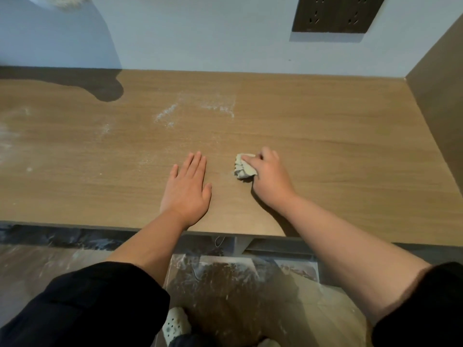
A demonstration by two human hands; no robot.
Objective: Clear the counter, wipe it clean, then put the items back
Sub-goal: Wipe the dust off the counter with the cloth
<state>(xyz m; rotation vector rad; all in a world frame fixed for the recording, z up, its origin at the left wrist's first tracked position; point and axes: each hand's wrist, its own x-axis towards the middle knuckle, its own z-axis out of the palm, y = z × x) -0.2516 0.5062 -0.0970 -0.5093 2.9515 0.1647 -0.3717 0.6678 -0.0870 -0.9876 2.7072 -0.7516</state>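
The wooden counter runs left to right below a pale wall. The left hand lies flat on it near the front edge, palm down, fingers straight and together, holding nothing. Just to its right, apart from it, the right hand presses a crumpled pale cloth onto the surface, fingers curled over it and the thumb across its top; the cloth sticks out on the hand's left side. White dusty smears mark the counter farther back and toward the left. A dark socket panel sits on the wall at far right. Both sleeves are dark.
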